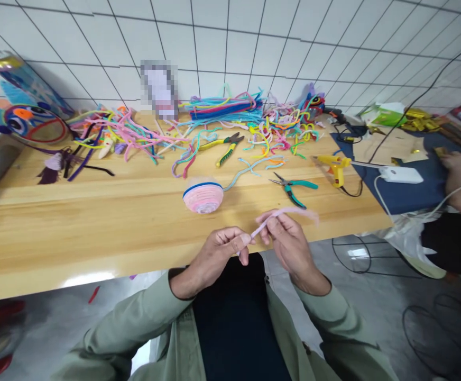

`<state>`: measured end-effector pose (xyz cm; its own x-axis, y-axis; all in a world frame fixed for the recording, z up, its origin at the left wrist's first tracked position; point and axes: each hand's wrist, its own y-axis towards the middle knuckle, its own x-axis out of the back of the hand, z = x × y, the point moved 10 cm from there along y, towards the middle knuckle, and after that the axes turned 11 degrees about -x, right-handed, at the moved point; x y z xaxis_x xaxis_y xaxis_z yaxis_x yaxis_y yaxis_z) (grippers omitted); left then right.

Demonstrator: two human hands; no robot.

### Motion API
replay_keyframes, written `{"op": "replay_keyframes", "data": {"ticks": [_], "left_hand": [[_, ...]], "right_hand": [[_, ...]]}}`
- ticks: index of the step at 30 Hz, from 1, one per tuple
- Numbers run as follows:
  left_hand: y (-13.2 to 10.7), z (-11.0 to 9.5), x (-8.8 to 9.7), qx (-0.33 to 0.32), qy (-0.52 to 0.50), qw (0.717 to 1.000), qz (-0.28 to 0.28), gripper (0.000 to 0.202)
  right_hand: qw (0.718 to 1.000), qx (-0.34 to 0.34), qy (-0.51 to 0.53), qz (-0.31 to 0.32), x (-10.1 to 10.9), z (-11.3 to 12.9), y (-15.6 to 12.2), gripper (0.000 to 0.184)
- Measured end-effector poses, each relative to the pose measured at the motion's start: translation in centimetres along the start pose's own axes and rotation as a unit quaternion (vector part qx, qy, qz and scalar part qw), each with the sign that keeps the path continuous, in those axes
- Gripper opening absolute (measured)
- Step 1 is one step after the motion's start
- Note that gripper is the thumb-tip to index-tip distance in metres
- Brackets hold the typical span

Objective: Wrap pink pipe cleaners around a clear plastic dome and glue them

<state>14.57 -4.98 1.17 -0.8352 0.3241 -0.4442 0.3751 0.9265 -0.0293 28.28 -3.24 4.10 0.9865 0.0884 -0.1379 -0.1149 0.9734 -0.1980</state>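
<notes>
The long tan wooden table is smooth and shiny, with a bright glare at its near left edge. The thin pale pink stem at the near middle looks soft and fuzzy. The round pink cup shape with a blue rim has ridges and looks fuzzy too. The small pointed pliers on the right have grey metal tips and smooth teal plastic handles. The yellow plastic glue gun looks hard. The tall blue metal can at the far left looks shiny.
</notes>
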Motion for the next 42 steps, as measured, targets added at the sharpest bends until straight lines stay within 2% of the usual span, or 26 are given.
{"op": "replay_keyframes", "data": {"ticks": [2, 4, 8, 12, 16, 19, 23, 30, 32, 35, 37, 38, 42], "left_hand": [[-0.2, 0.2, -0.3, 0.003, -0.012, 1.000, 0.003, 0.048], [-0.4, 0.7, -0.9, 0.029, -0.068, 0.997, 0.013, 0.048], [-1.1, 2.6, -2.7, 0.122, -0.223, 0.966, 0.044, 0.046], [-1.5, 4.1, -3.9, 0.161, -0.269, 0.947, 0.065, 0.048], [-1.3, 4.4, -3.9, 0.152, -0.238, 0.958, 0.059, 0.044], [-1.0, 4.3, -3.4, 0.147, -0.213, 0.965, 0.040, 0.043], [-0.9, 4.6, -3.0, 0.147, -0.169, 0.974, 0.045, 0.046], [-1.0, 5.4, -1.5, 0.091, -0.046, 0.994, 0.040, 0.050], [-1.1, 5.1, -1.2, 0.091, -0.031, 0.995, 0.036, 0.052], [-1.1, 4.7, -0.9, 0.105, -0.042, 0.993, 0.036, 0.055], [-1.2, 4.9, -0.8, 0.122, -0.053, 0.990, 0.037, 0.055], [-1.3, 5.1, -0.7, 0.130, -0.056, 0.989, 0.037, 0.054], [-1.6, 6.0, -0.4, 0.142, -0.032, 0.989, 0.040, 0.056]], "right_hand": [[0.999, 0.000, 0.042, 0.001, 0.0, 0.1, 0.5, 0.038], [0.998, -0.005, 0.067, 0.011, -0.2, 0.5, 0.8, 0.038], [0.993, -0.026, 0.111, 0.037, -0.6, 0.7, 1.3, 0.041], [0.986, -0.057, 0.143, 0.058, -1.2, -0.2, 2.4, 0.043], [0.984, -0.069, 0.152, 0.069, -1.4, -0.7, 3.0, 0.043], [0.990, -0.037, 0.119, 0.063, -1.1, 0.2, 3.1, 0.042], [0.996, -0.005, 0.067, 0.057, -0.5, 1.4, 3.4, 0.043], [0.996, 0.053, -0.062, -0.041, 2.9, 2.7, 5.2, 0.046], [0.985, 0.088, -0.135, -0.069, 3.4, 3.5, 5.0, 0.045], [0.941, 0.170, -0.262, -0.128, 3.5, 5.2, 3.9, 0.042], [0.922, 0.200, -0.297, -0.148, 3.3, 5.7, 3.3, 0.040], [0.926, 0.199, -0.287, -0.146, 3.3, 5.5, 3.3, 0.037], [0.969, 0.133, -0.185, -0.099, 3.1, 3.6, 4.2, 0.025]]}}
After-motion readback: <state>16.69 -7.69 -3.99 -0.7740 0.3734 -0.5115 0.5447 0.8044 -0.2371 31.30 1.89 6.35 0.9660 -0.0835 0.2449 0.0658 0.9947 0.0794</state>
